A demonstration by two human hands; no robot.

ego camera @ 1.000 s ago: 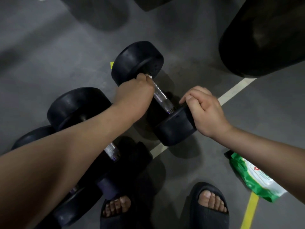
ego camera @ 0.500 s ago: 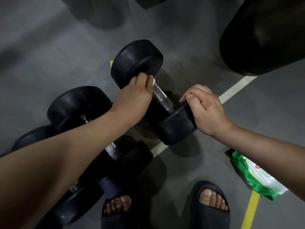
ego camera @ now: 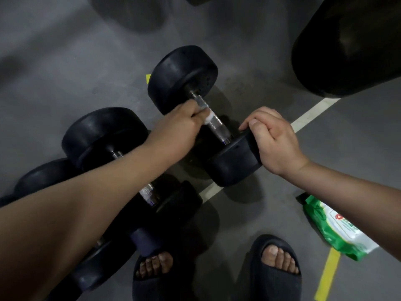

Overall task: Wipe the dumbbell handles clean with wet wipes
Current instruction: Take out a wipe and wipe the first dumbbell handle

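Wet-wipes pack [ego camera: 338,232]: green and white, red emblem on label, print too small to read, contents not visible. Lies on floor [ego camera: 65,61] by right forearm. Left grip [ego camera: 178,127] closed round white wet wipe [ego camera: 208,118], pressing it on knurled steel handle [ego camera: 218,128] of dumbbell [ego camera: 184,77]. Right grip [ego camera: 274,142] curled over dumbbell's near head. Second dumbbell [ego camera: 104,135] just beside, leftward.

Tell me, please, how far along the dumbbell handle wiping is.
Done: cannot tell. In hand: the left hand presses a white wet wipe on the far black dumbbell's steel handle; the right hand grips its near head. Left: the neighbouring black dumbbell's steel handle.
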